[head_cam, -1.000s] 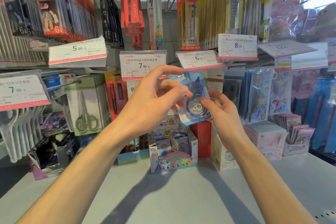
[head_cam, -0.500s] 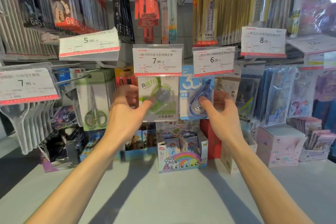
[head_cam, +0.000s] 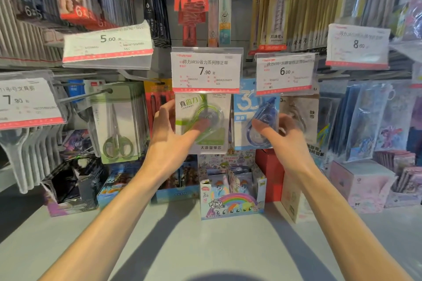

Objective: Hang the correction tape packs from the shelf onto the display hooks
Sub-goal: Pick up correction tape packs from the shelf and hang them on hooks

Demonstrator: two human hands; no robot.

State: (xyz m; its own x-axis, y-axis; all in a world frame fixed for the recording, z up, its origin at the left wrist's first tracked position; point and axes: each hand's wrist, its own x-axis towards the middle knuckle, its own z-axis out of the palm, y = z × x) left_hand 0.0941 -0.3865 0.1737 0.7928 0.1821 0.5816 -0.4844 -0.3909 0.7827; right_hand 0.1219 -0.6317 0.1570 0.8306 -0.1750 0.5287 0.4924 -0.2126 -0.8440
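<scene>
Left hand (head_cam: 170,141) on green pack (head_cam: 202,121) (right hand (head_cam: 282,138) on blue pack (head_cam: 257,118))

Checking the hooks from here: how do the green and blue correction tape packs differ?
The green pack hangs under the 7.90 tag, the blue pack under the 6.00 tag. The left hand holds the green one, the right hand the blue. Both hang upright, side by side.

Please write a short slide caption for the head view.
Both hands grip hanging correction tape packs, green and blue.
</scene>
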